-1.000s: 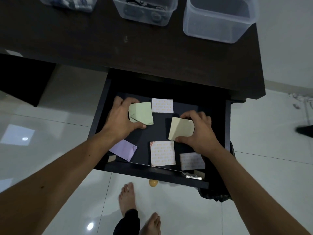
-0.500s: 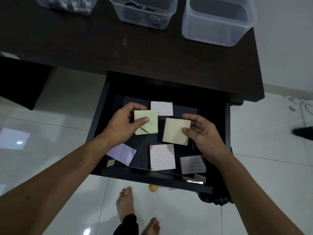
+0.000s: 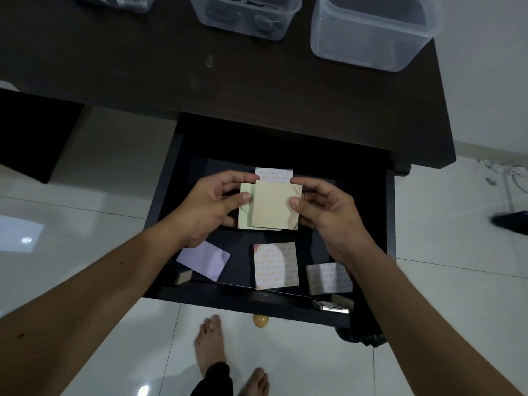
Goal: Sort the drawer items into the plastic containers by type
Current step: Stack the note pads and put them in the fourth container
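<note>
left hand (image 3: 210, 207) grip: green pad (image 3: 245, 208); right hand (image 3: 328, 212) grip: tan pad (image 3: 274, 207); pads overlapping, seemingly above drawer (image 3: 288, 305)

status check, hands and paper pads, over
Left hand grips green pad, right hand grips tan pad, overlapped above drawer. Four pads loose inside. Nothing blocking.

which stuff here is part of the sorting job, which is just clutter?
Job:
- left hand and right hand holding a green and a tan square paper pad
- lilac pad
- patterned white pad
- three clear plastic containers

Clutter:
- round yellow ball on the floor
- dark desk
</note>
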### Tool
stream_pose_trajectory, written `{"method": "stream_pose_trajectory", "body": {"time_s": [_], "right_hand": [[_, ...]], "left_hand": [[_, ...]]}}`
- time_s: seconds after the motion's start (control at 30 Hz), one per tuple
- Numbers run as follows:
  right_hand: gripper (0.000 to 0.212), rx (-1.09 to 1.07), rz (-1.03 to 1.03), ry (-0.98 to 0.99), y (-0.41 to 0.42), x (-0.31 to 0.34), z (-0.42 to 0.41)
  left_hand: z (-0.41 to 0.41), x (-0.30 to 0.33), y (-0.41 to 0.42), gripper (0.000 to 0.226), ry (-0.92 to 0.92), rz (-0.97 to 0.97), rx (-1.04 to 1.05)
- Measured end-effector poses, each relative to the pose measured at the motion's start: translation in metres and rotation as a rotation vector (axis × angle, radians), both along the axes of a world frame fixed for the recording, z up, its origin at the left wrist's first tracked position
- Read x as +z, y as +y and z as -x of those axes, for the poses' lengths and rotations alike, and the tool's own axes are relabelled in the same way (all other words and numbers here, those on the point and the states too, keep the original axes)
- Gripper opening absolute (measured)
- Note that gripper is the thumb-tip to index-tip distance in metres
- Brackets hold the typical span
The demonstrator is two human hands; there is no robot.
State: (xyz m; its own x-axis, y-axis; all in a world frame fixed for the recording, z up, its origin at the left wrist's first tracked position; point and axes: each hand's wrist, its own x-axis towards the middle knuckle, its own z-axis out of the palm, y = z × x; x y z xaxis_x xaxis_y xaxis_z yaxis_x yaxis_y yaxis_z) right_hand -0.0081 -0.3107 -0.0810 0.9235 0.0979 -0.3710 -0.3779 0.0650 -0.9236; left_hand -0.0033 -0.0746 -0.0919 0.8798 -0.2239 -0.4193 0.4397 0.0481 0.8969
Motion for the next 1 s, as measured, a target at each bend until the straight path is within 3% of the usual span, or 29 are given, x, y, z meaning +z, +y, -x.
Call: {"method": "stream_pose_trajectory", "body": {"time_s": [0.17, 0.6, 0.87, 1.0], "right_hand": [[0.033, -0.005, 0.014, 0.010, 0.0024, 0.0017, -0.0048], [0.031, -0.004, -0.003, 0.015, 0.0012, 0.0015, -0.0071], [0.034, -0.030, -0.001, 0.031, 0.0027, 0.0020, -0.0100], [0.026, -0.002, 0.011, 0.070, 0.0062, 0.0001, -0.0084]], "left_hand": [[-0.0011, 0.0012, 0.0003, 0.033, 0.009, 0.041, -0.008], [-0.0047, -0.0026, 0.0002, 0.071, -0.008, 0.072, -0.046], [-0.0040, 0.0000, -0.0003, 0.055, -0.013, 0.055, -0.062], [-0.0035, 0.0040, -0.0004, 0.054, -0.011, 0.071, -0.099]]}}
